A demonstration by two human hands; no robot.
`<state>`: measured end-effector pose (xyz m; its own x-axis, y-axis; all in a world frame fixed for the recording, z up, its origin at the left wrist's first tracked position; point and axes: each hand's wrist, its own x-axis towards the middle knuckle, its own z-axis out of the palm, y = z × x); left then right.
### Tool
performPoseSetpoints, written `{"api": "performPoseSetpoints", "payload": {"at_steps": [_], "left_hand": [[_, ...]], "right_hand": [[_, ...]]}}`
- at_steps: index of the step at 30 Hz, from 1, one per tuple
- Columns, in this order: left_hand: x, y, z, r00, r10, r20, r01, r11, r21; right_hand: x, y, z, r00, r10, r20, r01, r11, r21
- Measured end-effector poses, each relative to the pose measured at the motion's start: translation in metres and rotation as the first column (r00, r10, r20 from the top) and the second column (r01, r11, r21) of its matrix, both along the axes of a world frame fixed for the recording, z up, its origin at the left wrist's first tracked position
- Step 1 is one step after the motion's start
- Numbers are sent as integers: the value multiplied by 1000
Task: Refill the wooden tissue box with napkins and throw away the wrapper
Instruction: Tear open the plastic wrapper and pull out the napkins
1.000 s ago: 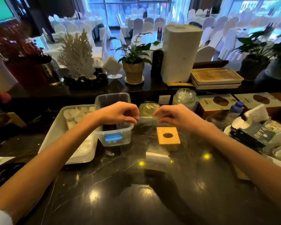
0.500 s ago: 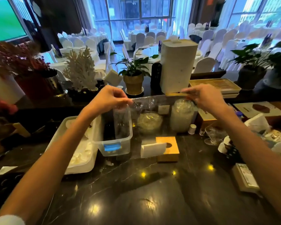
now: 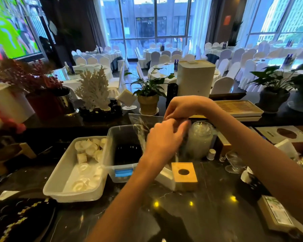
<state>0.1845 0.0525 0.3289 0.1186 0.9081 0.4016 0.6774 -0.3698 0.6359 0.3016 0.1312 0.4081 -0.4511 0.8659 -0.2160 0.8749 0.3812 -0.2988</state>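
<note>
The wooden tissue box [image 3: 184,176] with a round hole in its top stands on the dark marble counter. A white stack of napkins [image 3: 166,178] leans against its left side. Above them both my hands hold a clear plastic wrapper [image 3: 143,124] in the air. My right hand [image 3: 180,107] pinches its top edge, and my left hand [image 3: 164,137] grips it just below, the two hands close together. The film hangs down to the left over the clear tub.
A clear plastic tub [image 3: 122,154] with a blue label and a white tray [image 3: 73,172] of small white cups sit left of the box. A glass jar [image 3: 199,138], glassware and boxes crowd the right. A potted plant [image 3: 148,95] and a tall white canister [image 3: 194,79] stand behind.
My hands, held wide apart with the wrapper stretched between them, have come together in the middle, gathering the film. The view has tilted upward.
</note>
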Motion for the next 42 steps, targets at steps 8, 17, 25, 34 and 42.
{"api": "performPoseSetpoints", "payload": {"at_steps": [8,17,25,34,42], "left_hand": [[-111,55,18,971,-232,48,236,966,-106],[-116,87,41,871,-415,263,426,904,17],[-131,95,48,912,-334,238,334,942,42],[-158,80,99,742,-405,534,393,909,143],[-125,86,84,698,-317,642,353,932,76]], "right_hand": [[48,-35,20,985,154,-77,-143,982,124],[106,-27,9,942,106,-318,-9,956,293],[121,-16,-27,759,36,-650,123,973,197],[102,-9,38,496,186,-848,196,928,317],[124,-5,35,620,43,-783,133,978,159]]}}
